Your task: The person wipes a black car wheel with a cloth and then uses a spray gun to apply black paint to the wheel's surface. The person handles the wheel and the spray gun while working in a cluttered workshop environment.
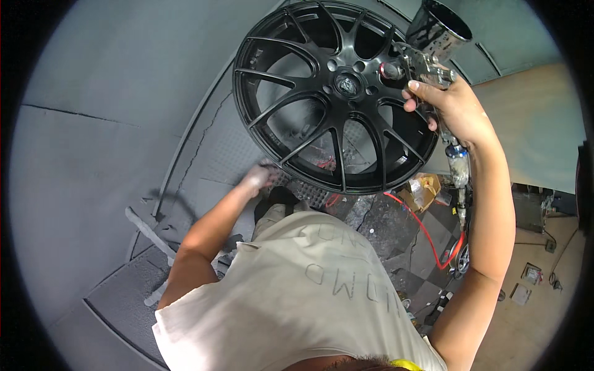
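Note:
A black multi-spoke car wheel rim (314, 133) with a round centre cap (348, 85) fills the top middle of the view. My right hand (455, 108) is closed around a paint spray gun (427, 65), thumb at its back and fingers around its handle. The gun's nozzle points left at the hub, close in front of the spokes. On top of it sits a tilted dark paint cup (439, 28) with drips down its side. My left hand (263, 177) is low beside the rim's lower left edge; its fingers are blurred and partly hidden, so a grip cannot be made out.
From the gun's handle an air fitting (458, 167) leads down to a red hose (427, 232), which curves over the dark tiled floor (396, 247). A cardboard box (422, 190) lies below the rim. Grey panels (105, 80) stand at the left. A perforated mat (309, 193) is underneath.

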